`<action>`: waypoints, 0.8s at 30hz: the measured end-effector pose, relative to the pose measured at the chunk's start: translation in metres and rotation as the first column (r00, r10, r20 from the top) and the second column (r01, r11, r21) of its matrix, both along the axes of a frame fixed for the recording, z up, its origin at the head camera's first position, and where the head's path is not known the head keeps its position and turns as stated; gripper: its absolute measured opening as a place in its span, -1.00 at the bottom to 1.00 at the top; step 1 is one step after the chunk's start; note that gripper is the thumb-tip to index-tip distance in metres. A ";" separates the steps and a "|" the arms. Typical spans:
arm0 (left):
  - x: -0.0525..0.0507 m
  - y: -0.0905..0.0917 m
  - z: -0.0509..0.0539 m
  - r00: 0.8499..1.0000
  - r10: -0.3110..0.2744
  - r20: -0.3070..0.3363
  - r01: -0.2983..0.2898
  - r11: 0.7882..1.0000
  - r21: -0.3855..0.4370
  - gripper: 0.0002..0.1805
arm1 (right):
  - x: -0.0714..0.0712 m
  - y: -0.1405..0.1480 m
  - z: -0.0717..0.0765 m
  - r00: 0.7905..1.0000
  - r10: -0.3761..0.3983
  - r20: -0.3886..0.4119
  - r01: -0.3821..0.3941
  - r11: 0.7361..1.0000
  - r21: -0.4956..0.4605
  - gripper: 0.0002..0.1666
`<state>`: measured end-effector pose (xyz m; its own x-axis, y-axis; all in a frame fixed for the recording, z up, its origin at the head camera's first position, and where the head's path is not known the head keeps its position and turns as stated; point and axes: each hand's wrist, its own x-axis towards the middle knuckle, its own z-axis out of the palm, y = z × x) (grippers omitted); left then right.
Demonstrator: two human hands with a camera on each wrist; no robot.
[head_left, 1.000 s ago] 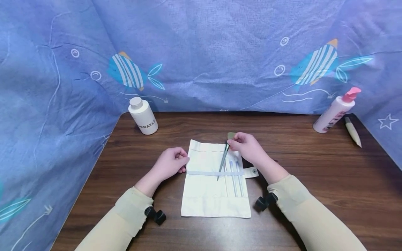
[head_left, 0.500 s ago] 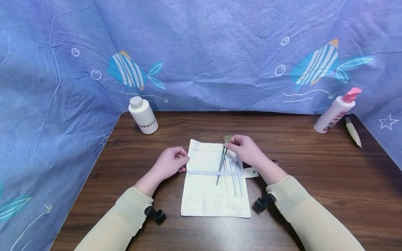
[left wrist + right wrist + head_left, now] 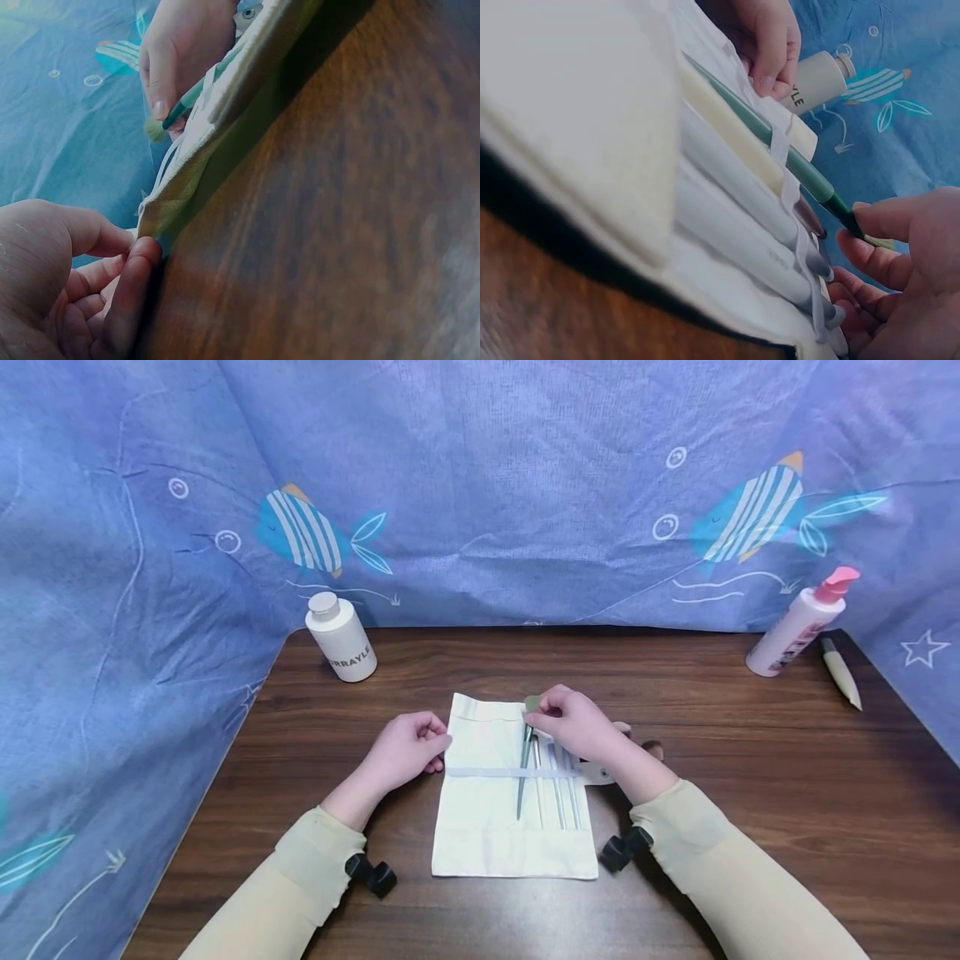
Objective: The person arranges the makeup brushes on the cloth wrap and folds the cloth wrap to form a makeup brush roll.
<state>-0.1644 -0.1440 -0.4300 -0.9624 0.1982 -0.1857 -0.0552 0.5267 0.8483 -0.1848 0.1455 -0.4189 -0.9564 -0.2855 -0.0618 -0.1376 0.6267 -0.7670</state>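
Note:
A white cloth brush roll (image 3: 480, 810) lies spread on the table, with an elastic band across its middle. My right hand (image 3: 573, 722) pinches a green brush (image 3: 810, 180) near its bristle end, between thumb and finger. In the right wrist view the brush's handle runs under the band, its thin end pointing into the roll's pocket. Beside it, several pale-handled tools (image 3: 742, 202) sit under the same band. At the roll's left edge, my left hand (image 3: 412, 747) pinches the cloth; the left wrist view shows thumb and finger (image 3: 146, 251) meeting there.
A white bottle (image 3: 341, 639) stands at the back left of the wooden table (image 3: 675, 677). At the back right is a pump bottle (image 3: 798, 627) with a pink top, and a pale pointed object (image 3: 842, 672) lies beside it. A blue fish-print cloth (image 3: 480, 493) hangs behind.
My right hand has moved left and toward me with the green brush, whose thin end has slid further down the roll beneath the band. My left hand has stayed at the roll's edge.

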 end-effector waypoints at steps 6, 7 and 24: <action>0.000 0.000 0.000 1.000 -0.010 -0.006 0.010 1.000 -0.003 -0.92 | 0.002 -0.002 0.000 1.000 0.030 -0.005 -0.030 1.000 0.003 -0.71; 0.000 0.000 0.000 1.000 -0.010 -0.009 0.010 1.000 -0.004 -0.92 | 0.002 -0.002 0.000 0.999 0.033 -0.004 -0.033 0.999 0.002 -0.71; 0.001 0.000 0.002 1.000 0.000 0.005 0.000 1.000 0.005 -0.92 | 0.005 -0.007 0.000 0.995 0.091 0.035 -0.091 0.996 0.007 -0.74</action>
<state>-0.1633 -0.1445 -0.4283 -0.9613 0.1995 -0.1900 -0.0596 0.5226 0.8505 -0.1801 0.1388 -0.4191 -0.9237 -0.3704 -0.0977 -0.1674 0.6196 -0.7668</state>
